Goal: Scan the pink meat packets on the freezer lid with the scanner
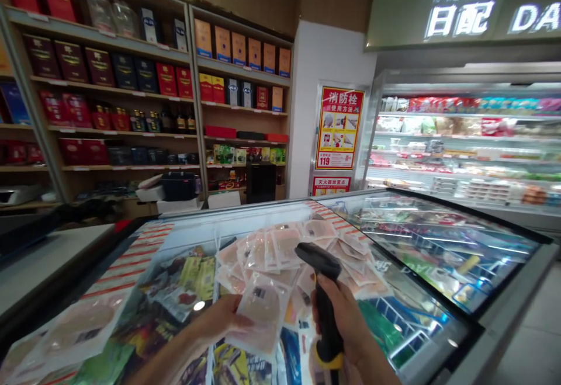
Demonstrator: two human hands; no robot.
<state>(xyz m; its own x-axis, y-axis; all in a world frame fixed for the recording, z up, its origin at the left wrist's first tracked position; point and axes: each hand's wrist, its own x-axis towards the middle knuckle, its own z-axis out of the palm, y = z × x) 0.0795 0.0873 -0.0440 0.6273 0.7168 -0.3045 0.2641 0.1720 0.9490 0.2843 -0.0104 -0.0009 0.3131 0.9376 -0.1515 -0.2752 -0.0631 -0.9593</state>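
Note:
My left hand (pixel 231 316) pinches the edge of a flat clear plastic packet (pixel 258 315), which has a pale, pinkish-white content and a small dark printed label. My right hand (pixel 344 309) is wrapped around the handle of a black and yellow barcode scanner (pixel 326 297), its head pointing away to the upper left. Just beyond both hands, several similar flat packets (pixel 284 245) overlap in a spread pile on the glass top of a chest freezer (pixel 186 221). More such packets (pixel 81 329) lie at the lower left.
Under the glass are bagged frozen goods (pixel 186 283) and blue wire baskets (pixel 416 329). A second glass-topped section (pixel 442 239) adjoins on the right. A white counter (pixel 65 256) stands left. Beyond are shelves of boxed bottles (pixel 131 72) and a lit refrigerated display (pixel 464 145).

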